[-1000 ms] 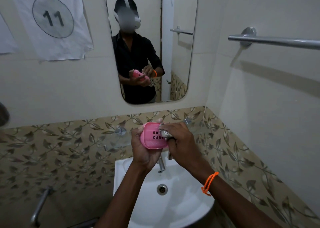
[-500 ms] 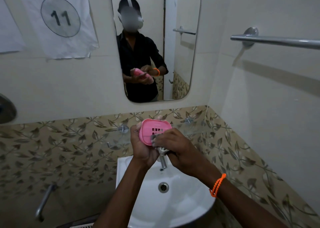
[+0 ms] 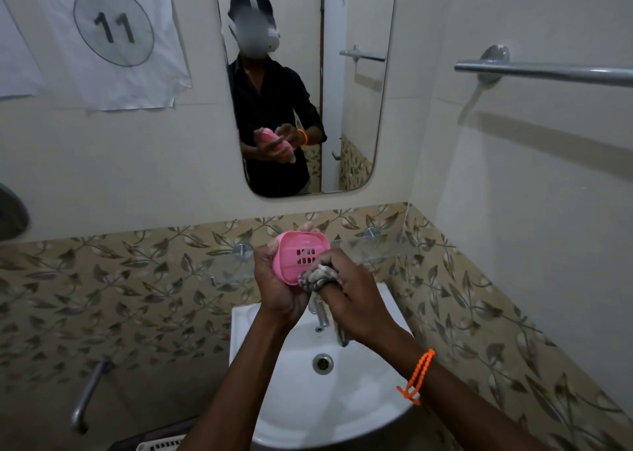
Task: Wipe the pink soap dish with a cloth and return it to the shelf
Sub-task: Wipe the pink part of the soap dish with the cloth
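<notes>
Pink soap dish (image 3: 297, 258) sits cupped in our left hand (image 3: 279, 287), fingers wrapped round its back and its slotted inside tilted toward us, probably so we can reach every ridge. Our right hand (image 3: 346, 296) is closed on a bunched cloth (image 3: 317, 277) pressed to the dish's lower edge. We hold both above the white sink (image 3: 308, 392), just before the glass shelf (image 3: 373, 246).

Pink soap dish (image 3: 297, 258): oval plastic, slotted drain holes at the centre, tilted with the hollow side facing the camera, held up in front of the glass shelf (image 3: 373, 250), above the basin. Cloth (image 3: 318, 276): small, crumpled, pale with dark mottling, pressed against the dish's lower right rim.
</notes>
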